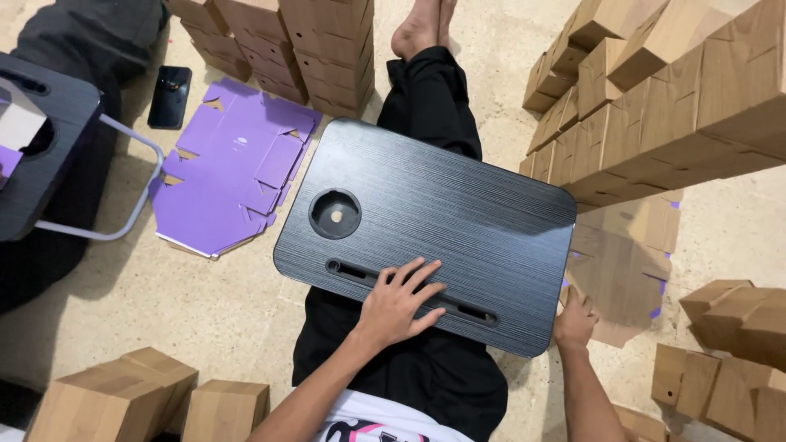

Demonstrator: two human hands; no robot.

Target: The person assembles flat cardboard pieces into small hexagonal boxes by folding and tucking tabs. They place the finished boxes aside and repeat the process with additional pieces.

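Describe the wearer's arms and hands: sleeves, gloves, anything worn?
Both arms are bare from the bottom frame edge to the fingers: no sleeves reach the forearms, no gloves. The left hand shows no ring, watch or band; the right hand likewise, though its fingers are partly hidden behind the tray edge. Only a white top with pink and black print shows at the bottom edge.

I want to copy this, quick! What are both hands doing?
Left hand: open, fingers spread flat on the black lap desk, holding nothing.
Right hand: on the flat cardboard sheet beside the desk; grip cannot be told.
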